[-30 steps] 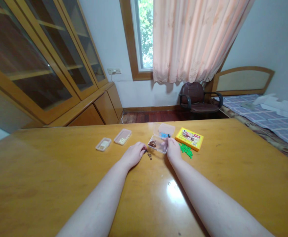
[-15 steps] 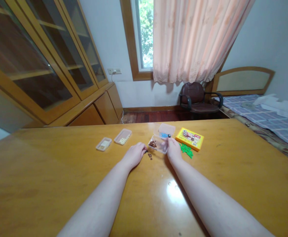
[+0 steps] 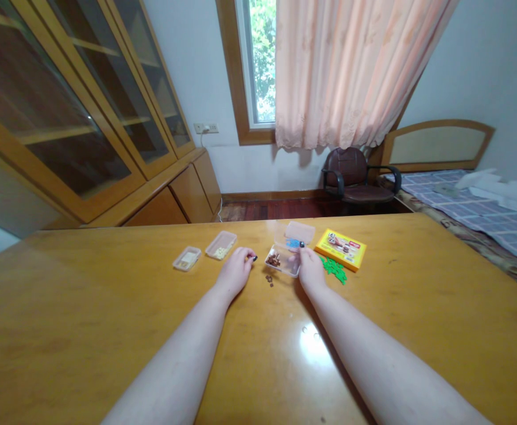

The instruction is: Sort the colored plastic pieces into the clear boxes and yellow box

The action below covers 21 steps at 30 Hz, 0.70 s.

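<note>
My left hand [image 3: 236,270] is raised a little off the table [image 3: 108,319], its fingers pinched on a small dark piece just left of a clear plastic box [image 3: 282,261] that holds brown pieces. My right hand [image 3: 310,267] grips that box's right edge with closed fingers. Two or three loose brown pieces [image 3: 268,278] lie on the table between my hands. The box's open lid [image 3: 297,233] stands behind it with blue pieces [image 3: 293,242] inside.
A yellow flat box [image 3: 340,248] and a pile of green pieces [image 3: 333,269] lie right of my right hand. Two small clear boxes [image 3: 186,258] [image 3: 221,244] sit to the left. Beyond the table are a chair [image 3: 351,177], a bed and a glass cabinet.
My left hand has lifted from the loose brown pieces and moved up and slightly left, pinching a dark piece. My right hand stays on the box.
</note>
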{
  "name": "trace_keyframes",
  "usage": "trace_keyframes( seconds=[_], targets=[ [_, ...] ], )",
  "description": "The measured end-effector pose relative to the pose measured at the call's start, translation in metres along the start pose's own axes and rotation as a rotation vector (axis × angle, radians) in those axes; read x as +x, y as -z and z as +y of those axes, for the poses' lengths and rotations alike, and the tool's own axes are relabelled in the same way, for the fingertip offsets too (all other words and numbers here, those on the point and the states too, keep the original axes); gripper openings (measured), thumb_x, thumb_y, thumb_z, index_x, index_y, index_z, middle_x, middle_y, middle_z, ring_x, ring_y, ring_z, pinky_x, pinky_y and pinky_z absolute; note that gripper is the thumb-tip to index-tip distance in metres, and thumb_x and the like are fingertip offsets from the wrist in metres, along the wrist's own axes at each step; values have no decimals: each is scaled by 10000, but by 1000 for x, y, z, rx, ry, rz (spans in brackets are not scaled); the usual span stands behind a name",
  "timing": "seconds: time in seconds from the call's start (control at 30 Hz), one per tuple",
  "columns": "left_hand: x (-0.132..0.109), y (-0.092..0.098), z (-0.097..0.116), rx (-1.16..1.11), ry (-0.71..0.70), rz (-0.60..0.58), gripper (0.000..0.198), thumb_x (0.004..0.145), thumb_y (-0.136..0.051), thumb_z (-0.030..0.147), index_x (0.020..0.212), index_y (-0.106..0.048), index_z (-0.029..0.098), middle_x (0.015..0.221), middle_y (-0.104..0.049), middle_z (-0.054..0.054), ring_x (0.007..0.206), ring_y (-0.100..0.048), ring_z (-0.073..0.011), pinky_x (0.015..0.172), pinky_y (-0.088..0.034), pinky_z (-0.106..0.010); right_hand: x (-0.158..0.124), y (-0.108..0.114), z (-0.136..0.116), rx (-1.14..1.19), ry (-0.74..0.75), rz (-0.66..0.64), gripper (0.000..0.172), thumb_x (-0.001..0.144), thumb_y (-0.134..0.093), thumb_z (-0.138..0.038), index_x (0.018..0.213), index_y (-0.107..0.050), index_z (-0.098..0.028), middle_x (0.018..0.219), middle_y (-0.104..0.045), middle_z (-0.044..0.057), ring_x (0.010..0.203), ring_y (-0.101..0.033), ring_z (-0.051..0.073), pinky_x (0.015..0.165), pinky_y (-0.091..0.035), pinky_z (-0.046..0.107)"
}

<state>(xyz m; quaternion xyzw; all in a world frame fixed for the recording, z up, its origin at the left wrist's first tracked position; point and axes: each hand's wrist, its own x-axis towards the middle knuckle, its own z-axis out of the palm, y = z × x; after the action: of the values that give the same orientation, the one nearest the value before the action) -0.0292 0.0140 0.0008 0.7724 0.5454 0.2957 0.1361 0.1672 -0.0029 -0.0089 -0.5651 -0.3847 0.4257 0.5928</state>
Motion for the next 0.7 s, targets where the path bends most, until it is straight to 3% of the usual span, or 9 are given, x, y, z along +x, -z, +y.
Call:
trace_keyframes(
  seconds=[0.17,0.27,0.33,0.53,0.6,0.7],
  targets=[
    [3,2,-10,-125,166,124,182,826,-402,286,896,-528,174,804,-586,-19,718,-541,-141,693,-433,-264,2,-1,5,16,18,6,311,746,-415,-445,677,-571,-186,555,-580,-12,446,-438,121,451,-332,246],
    [5,9,-16,-160,234,286,243,844,-359,320,960,-510,169,886,-607,-41,800,-566,-157,711,-439,-265,3,-1,8,24,24,12,315,743,-419,-448,672,-573,-182,562,-579,-10,449,-441,118,451,-335,243],
    [4,15,-16,-60,252,294,249,850,-339,309,968,-509,170,952,-609,-63,867,-568,-173,742,-436,-277,3,-1,8,38,23,9,313,741,-420,-450,684,-574,-183,565,-579,-12,444,-440,115,449,-336,240],
    [-7,16,2,486,385,-244,371,820,-365,458,871,-555,143,874,-623,-148,804,-600,-272,676,-447,-364,2,-1,4,40,15,21,313,734,-424,-454,683,-575,-185,564,-581,-12,449,-442,115,452,-339,239],
    [-10,13,9,545,346,-313,425,815,-348,510,894,-557,149,888,-621,-146,811,-603,-276,672,-452,-365,3,-1,5,43,13,20,316,735,-426,-458,698,-580,-184,567,-585,-12,456,-443,116,453,-338,237],
    [-11,8,14,597,294,-359,382,838,-329,455,915,-562,161,881,-619,-131,804,-610,-265,664,-456,-358,4,-1,7,46,9,17,316,737,-429,-457,693,-578,-181,564,-587,-11,452,-442,114,456,-341,237]
  ],
)
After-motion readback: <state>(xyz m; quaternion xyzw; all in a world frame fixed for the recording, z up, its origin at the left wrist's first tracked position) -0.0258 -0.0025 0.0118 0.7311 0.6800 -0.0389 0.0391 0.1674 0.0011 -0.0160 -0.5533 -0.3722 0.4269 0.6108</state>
